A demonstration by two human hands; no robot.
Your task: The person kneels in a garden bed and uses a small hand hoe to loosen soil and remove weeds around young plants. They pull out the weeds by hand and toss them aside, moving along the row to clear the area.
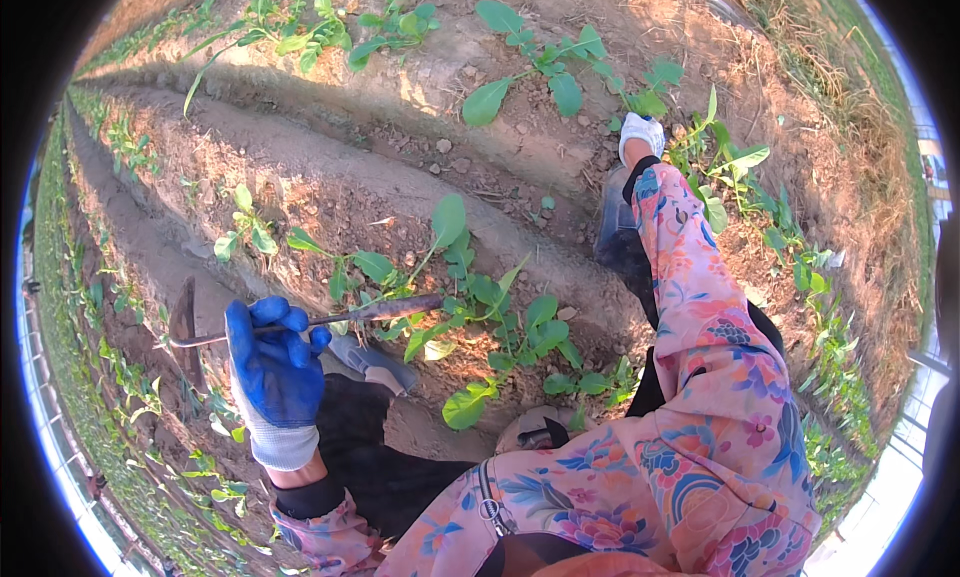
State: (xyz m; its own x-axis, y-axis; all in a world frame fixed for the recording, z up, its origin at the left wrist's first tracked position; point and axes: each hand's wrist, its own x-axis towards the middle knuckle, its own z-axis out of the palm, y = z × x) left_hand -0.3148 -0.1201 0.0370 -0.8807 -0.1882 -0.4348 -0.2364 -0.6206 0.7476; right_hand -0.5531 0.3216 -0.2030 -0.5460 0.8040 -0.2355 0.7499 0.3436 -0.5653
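My left hand point(277, 374), in a white knit glove with a blue coated palm, is palm up with its fingers curled around the thin metal shank of a hand hoe point(397, 307). The hoe's worn handle points right over leafy seedlings point(517, 322); its rusty curved blade point(184, 329) is at the left. My right hand point(641, 134), in a white glove, reaches far forward to the soil at the base of a green leafy plant point(649, 101). Its fingers are mostly hidden, so I cannot tell whether it grips anything.
Raised soil ridges with rows of leafy plants run towards the upper left, with a furrow point(337, 134) between them. My shoes point(367, 359) stand among the plants. Several broad-leaved plants point(540, 59) grow at the top. Dry grass point(847, 74) lines the right edge.
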